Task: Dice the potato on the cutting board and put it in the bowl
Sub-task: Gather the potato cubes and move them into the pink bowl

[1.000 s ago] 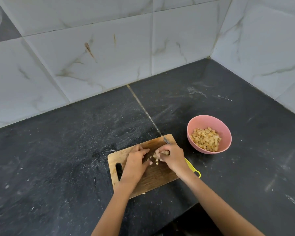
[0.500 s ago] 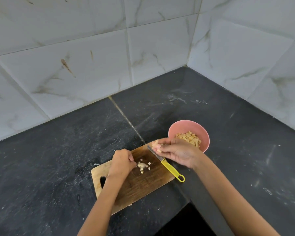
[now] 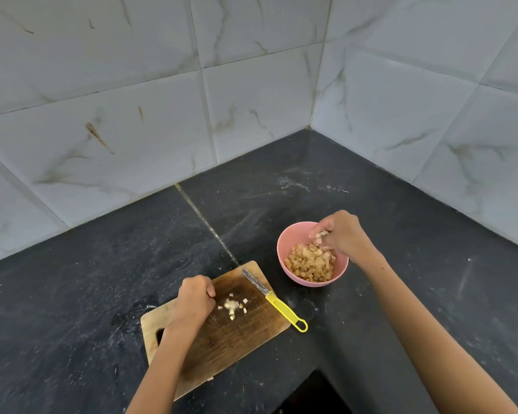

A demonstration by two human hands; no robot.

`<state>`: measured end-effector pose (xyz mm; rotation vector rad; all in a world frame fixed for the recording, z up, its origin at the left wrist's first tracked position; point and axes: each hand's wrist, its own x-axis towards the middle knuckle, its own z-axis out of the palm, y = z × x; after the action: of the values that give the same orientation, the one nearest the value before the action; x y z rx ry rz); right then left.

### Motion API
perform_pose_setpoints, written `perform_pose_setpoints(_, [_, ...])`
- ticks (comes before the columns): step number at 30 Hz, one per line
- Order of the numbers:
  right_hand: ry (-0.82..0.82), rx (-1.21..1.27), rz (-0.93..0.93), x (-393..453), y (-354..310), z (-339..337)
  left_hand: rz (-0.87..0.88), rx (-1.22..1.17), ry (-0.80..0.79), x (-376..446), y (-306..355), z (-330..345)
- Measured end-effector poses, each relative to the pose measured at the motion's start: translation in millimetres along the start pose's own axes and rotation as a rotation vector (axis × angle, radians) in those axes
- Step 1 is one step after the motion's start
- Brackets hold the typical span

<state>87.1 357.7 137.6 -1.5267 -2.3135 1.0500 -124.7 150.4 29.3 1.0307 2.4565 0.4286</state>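
A wooden cutting board [image 3: 237, 333] lies on the dark counter. A small heap of diced potato [image 3: 232, 304] sits near its middle. My left hand [image 3: 193, 303] rests curled on the board just left of that heap, holding nothing that I can see. A knife with a yellow handle [image 3: 277, 303] lies along the board's right edge, untouched. The pink bowl [image 3: 287, 239], half full of potato cubes [image 3: 310, 262], stands to the right. My right hand [image 3: 343, 234] hovers over the bowl's far rim with a few potato pieces pinched in its fingertips.
The black stone counter [image 3: 102, 279] runs into a tiled wall corner [image 3: 311, 127] behind the bowl. A dark cut-out [image 3: 311, 395] opens in the counter's front edge below the board.
My right hand has carried potato pieces from the board over to the bowl. The left hand stayed on the board. The knife lies where it was.
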Motion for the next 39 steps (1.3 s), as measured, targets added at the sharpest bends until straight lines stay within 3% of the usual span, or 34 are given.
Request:
perform_pose_setpoints(3, [0.033,-0.053,-0.061,2.9,2.9,0.6,-0.021,0.050,-0.001,-4.7,6.8,3.9])
perform_pose_setpoints(8, [-0.198,-0.083,-0.069,6.2,2.8,7.3,0.045,0.002,0.099,-20.7,-2.2,11.3])
perform_pose_setpoints(14, [0.098,-0.065,-0.121,5.1,8.0,14.6,0.055,-0.031,0.064,-23.9,-3.3,9.8])
perform_pose_setpoints(18, [0.101,-0.058,-0.207,3.9,11.8,24.6,0.089,0.083,-0.055,-20.1,-2.0,4.9])
perform_pose_setpoints(21, [0.096,-0.074,-0.230,1.0,13.4,30.7,0.114,0.104,-0.041,-23.8,-3.6,6.9])
perform_pose_setpoints(25, [0.086,-0.067,-0.226,-1.5,18.6,36.3,0.092,-0.154,-0.011,-27.8,5.6,-6.2])
perform_pose_setpoints(29, [0.106,-0.077,-0.204,-0.9,27.2,37.0,0.213,-0.510,0.081,-22.0,78.1,-30.5])
perform_pose_setpoints(33, [0.171,0.007,-0.239,-3.8,31.0,26.3,0.240,-0.752,-0.001,-1.0,154.1,-25.8])
perform_pose_setpoints(39, [0.102,0.181,-0.310,-16.5,27.5,10.2,0.095,-0.879,-0.105,9.0,185.8,-7.5])
